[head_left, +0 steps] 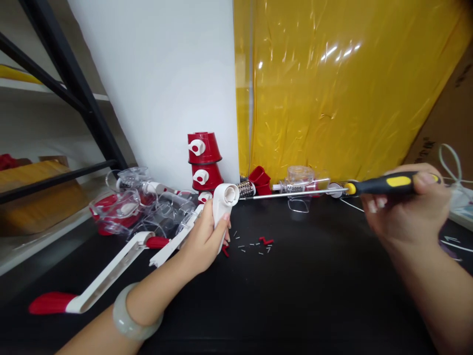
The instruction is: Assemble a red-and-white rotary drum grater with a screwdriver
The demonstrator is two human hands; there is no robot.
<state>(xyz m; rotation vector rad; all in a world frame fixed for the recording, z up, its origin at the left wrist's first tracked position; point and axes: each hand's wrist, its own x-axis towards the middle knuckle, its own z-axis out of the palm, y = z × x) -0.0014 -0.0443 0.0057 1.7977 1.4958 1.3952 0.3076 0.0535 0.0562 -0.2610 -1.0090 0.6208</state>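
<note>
My left hand (207, 236) is closed round a white plastic crank handle (224, 201), its round socket end turned up and to the right. In my right hand (410, 212) is a screwdriver (391, 185) with a black and yellow grip, held level. Its long shaft points left, and the tip appears close to the socket; whether they touch I cannot tell. Below the hands lie several small screws (252, 244) and a small red plastic piece (266, 241). A white handle with red grips (111, 276) rests left of my left forearm.
Red suction bases (204, 148) are stacked at the back. Clear plastic housings (125, 202) pile up at the left, another clear housing (301, 177) stands at the back right. Metal grater drums (246, 189) lie along the wall. A black shelf frame (74, 84) rises at the left.
</note>
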